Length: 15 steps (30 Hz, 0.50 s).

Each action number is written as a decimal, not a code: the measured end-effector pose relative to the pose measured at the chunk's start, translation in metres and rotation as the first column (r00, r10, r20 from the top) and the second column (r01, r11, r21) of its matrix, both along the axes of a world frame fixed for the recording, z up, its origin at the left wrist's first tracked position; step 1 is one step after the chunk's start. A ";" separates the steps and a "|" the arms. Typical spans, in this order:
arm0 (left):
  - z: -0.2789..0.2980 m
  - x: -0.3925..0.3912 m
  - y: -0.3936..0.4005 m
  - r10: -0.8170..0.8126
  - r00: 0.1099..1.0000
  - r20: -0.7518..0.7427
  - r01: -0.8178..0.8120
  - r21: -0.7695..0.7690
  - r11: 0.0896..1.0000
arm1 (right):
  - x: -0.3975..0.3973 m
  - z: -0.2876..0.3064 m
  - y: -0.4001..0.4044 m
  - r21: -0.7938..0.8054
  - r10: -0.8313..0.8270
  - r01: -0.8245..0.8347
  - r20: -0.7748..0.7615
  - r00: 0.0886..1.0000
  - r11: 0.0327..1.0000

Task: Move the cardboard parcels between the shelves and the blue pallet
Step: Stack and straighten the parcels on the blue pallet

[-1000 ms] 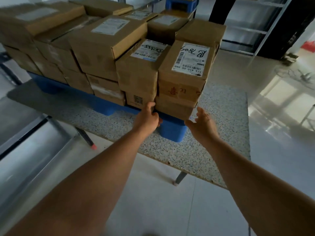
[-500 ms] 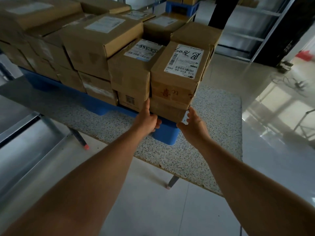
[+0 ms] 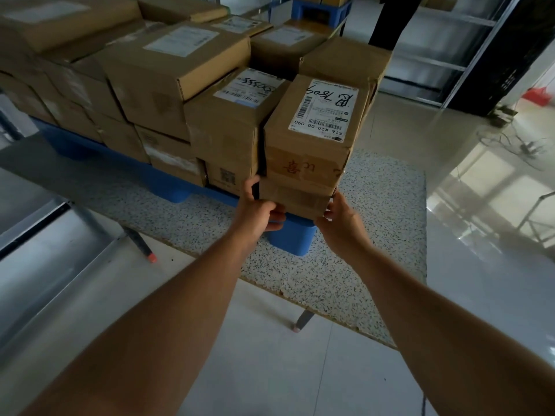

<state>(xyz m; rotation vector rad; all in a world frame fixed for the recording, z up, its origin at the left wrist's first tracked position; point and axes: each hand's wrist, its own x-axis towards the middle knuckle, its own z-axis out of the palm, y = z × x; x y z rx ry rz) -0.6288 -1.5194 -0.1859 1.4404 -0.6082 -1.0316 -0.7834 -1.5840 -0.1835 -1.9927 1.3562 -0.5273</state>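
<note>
Nearest, the two hands frame the bottom parcel at the pallet's near corner. The left hand has its thumb up the box's left side and its fingers curled under the lower front edge. The right hand clasps the lower right corner, so both grips close on this one box, low down, seemingly because it carries another.

That upper parcel, with a handwritten shipping label, rests squarely on the held one; lifting from beneath would probably bring both away together.

The blue pallet sits directly under the held box, on the speckled worktop, its corner foot showing just below the hands.

Left of and behind the held box, the other parcels stand packed tightly on the pallet. That leaves this corner stack the easiest to reach.
</note>
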 end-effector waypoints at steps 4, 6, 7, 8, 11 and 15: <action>0.000 0.006 0.014 -0.031 0.999 0.027 0.031 0.004 1.000 | 0.002 0.002 0.007 -0.015 0.017 -0.017 -0.002 1.000 1.000; 0.000 0.011 0.016 -0.047 0.998 0.046 0.046 0.019 0.999 | 0.004 0.002 0.008 -0.010 0.018 -0.018 -0.017 1.000 1.000; 0.000 0.014 0.017 -0.059 0.996 0.062 0.057 0.033 0.998 | 0.005 0.003 0.009 -0.005 0.013 -0.013 -0.021 1.000 1.000; 0.000 0.016 0.018 -0.074 0.994 0.075 0.071 0.045 0.996 | 0.006 0.003 0.009 -0.001 0.004 -0.004 -0.025 1.000 1.000; -0.001 0.022 0.020 -0.109 0.990 0.085 0.103 0.072 0.992 | 0.008 0.002 0.010 0.007 -0.007 0.007 -0.026 1.000 1.000; -0.004 0.024 0.026 -0.049 0.994 0.097 0.039 0.098 0.994 | 0.006 0.002 0.008 0.043 -0.009 0.009 0.013 1.000 0.999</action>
